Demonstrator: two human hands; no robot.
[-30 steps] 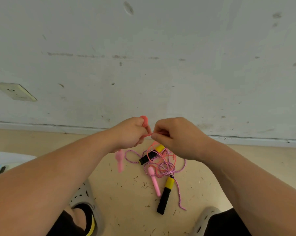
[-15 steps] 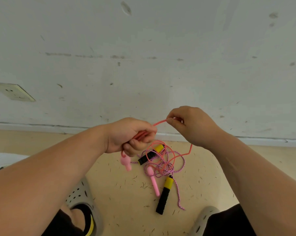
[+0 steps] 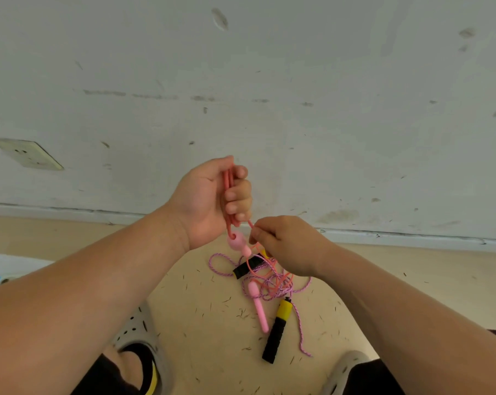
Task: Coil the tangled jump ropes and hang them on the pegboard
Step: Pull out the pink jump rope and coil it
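My left hand [image 3: 212, 201] is raised in front of the wall, its fingers curled round several loops of the pink jump rope's cord [image 3: 228, 181]. One pink handle [image 3: 237, 243] dangles just below that fist. My right hand [image 3: 286, 243] pinches the same pink cord a little lower, right of the handle. On the floor beneath lies the tangle [image 3: 272, 280]: the other pink handle [image 3: 258, 306], a purple braided rope [image 3: 221, 263], and two black-and-yellow handles [image 3: 276, 332] [image 3: 247, 266]. No pegboard is in view.
A scuffed white wall [image 3: 298, 95] with a baseboard runs across, and a wall socket [image 3: 27, 153] sits at the left. The beige floor [image 3: 207, 323] is strewn with small debris. My grey clogs [image 3: 138, 337] flank the tangle. A white-blue object [image 3: 1, 269] lies at far left.
My left hand rose and turned palm towards me with the coiled pink cord. My right hand dropped from up right to just below the left, still pinching the cord.
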